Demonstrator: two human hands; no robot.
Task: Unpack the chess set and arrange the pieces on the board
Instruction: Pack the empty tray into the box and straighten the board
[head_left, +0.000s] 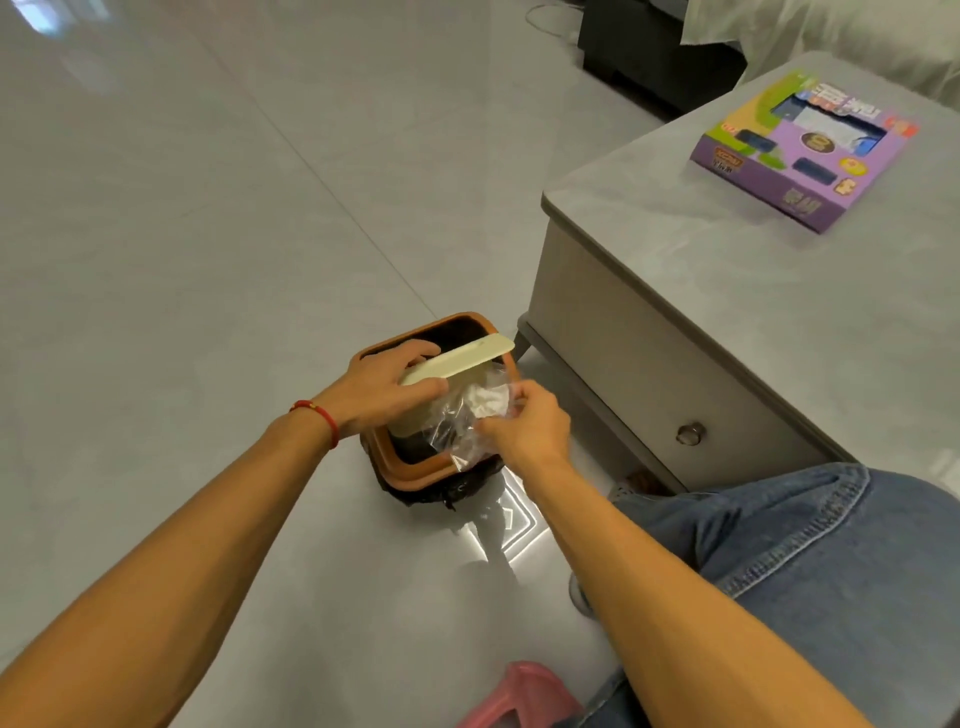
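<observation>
Directly above the orange-rimmed waste bin (415, 462), your left hand (387, 392) grips the cream folded board (452, 361); your right hand (524, 428), just beside it, pinches its clear plastic wrap (467, 421).

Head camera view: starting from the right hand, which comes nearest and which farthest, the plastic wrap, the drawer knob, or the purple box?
1. Plastic wrap: pinched in the right hand, over the orange bin.
2. Drawer knob: off to the right, on the front of the grey table.
3. Purple box: farthest, up on the table top, beyond and to the right.
</observation>
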